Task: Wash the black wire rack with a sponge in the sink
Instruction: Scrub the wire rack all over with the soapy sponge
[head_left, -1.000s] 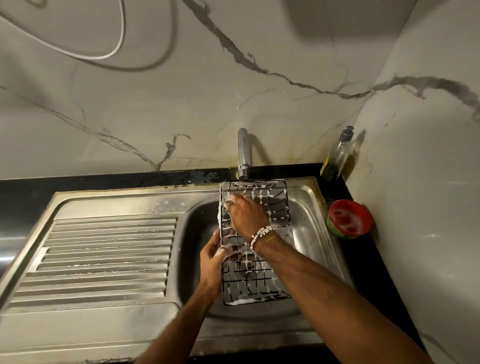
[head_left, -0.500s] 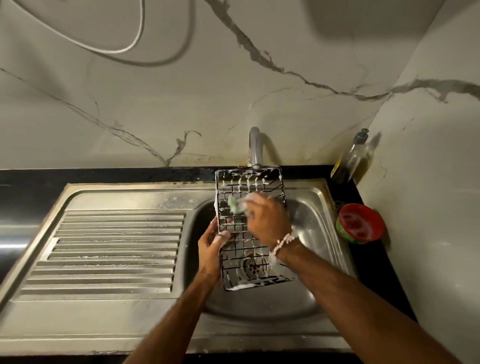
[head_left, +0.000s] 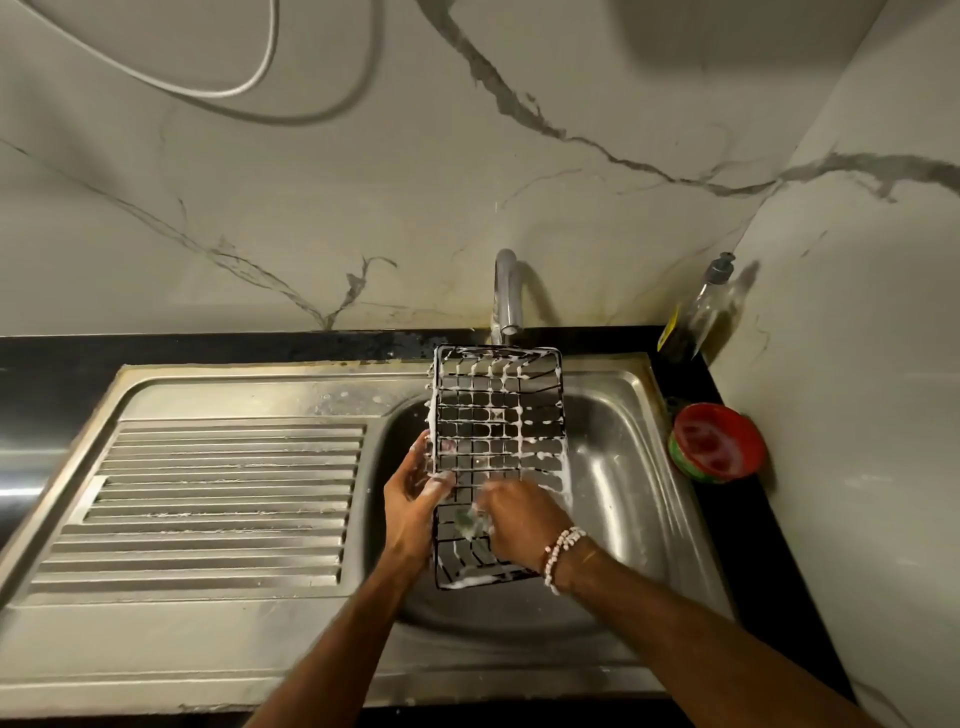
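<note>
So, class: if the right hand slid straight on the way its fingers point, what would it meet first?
The right hand points left across the black wire rack, so probably the left hand gripping the rack's left edge; depth is uncertain.

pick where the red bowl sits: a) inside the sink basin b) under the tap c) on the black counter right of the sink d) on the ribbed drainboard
c, the red bowl sits on the black counter right of the sink, near the wall.
</note>
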